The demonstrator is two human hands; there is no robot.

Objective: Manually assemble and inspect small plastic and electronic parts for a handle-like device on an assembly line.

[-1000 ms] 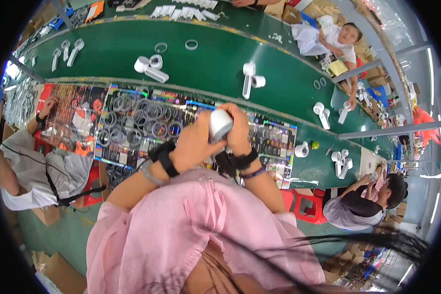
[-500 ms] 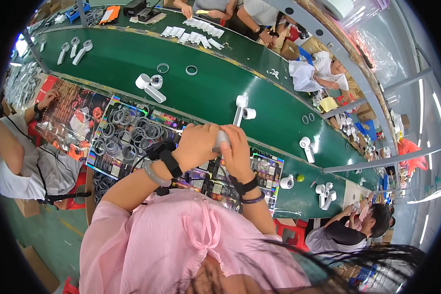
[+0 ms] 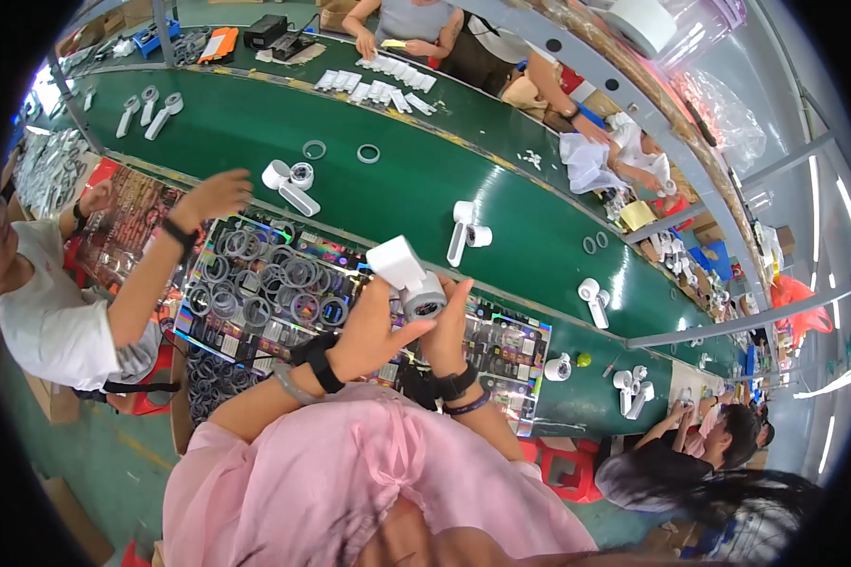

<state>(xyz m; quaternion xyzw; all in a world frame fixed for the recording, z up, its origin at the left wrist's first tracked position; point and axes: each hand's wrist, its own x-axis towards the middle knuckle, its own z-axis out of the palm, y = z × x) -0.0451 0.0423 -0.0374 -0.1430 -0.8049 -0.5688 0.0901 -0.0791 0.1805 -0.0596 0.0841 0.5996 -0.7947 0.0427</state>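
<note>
Between my two hands is a white camera-like device (image 3: pixel 395 262) with a grey ring around its round, dark, glassy front. That front faces down toward me, while the blocky white part points up and to the left. My left hand (image 3: pixel 371 329) closes on it from the left, its thumb lying below the round front. My right hand (image 3: pixel 447 321) cups the round part from the right, with its fingers pointing up. Beside my left hand, loose grey rings (image 3: pixel 225 304) lie piled on a shiny patterned mat (image 3: pixel 490 352).
Ahead runs a green belt (image 3: pixel 378 203) carrying more white devices (image 3: pixel 461 233) and two loose rings (image 3: pixel 368 153). A co-worker's arm (image 3: pixel 151 269) reaches in from the left. Small white parts (image 3: pixel 378 92) lie across the belt. A metal frame (image 3: pixel 695 331) stands at the right.
My hands have moved apart and lower, uncovering the device, with its white part now raised and its dark front visible. At left, the co-worker's arm has stretched toward the belt.
</note>
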